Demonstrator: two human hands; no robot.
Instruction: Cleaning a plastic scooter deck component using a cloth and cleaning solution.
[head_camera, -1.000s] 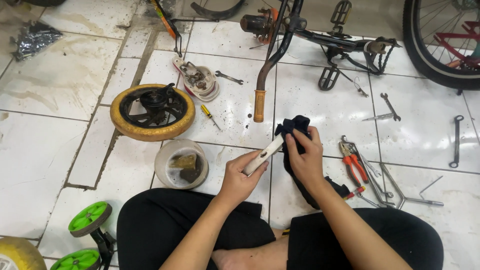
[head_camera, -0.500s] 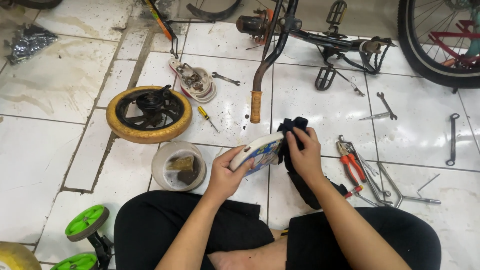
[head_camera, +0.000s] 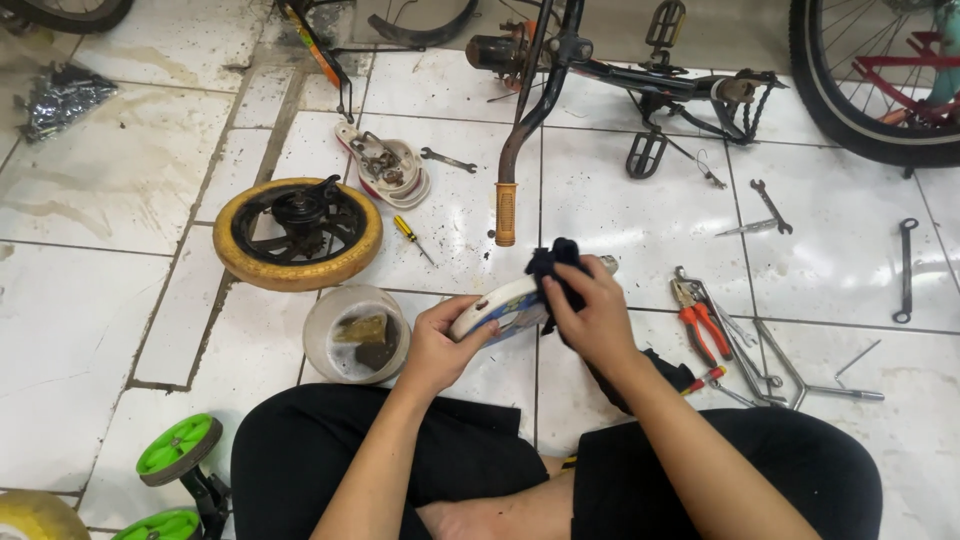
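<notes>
White tiled floor, stained and gritty, person seated cross-legged on it in black trousers. Largest items: one big spoked bicycle wheel at upper right; one dismantled small bike frame lying across the top, its orange handlebar grip pointing toward the sitter. One yellow-tyred small wheel flat on the tiles, left of centre. Two green training wheels at lower left, plus part of a second yellow tyre at the corner. One clear plastic tub just left of the hands, dark lumps inside. Held piece: a curved white part with blue marking, in front of the lap. Left hand closed around its near end; right hand pressing a dark rag onto its far end. Against a second ago the part has swung from standing slantwise to lying flatter, broad face up, rag shifted along it; reads as wiping in progress. Small tools: one pair of red-handled pliers, at least four spanners scattered right, one yellow screwdriver.
</notes>
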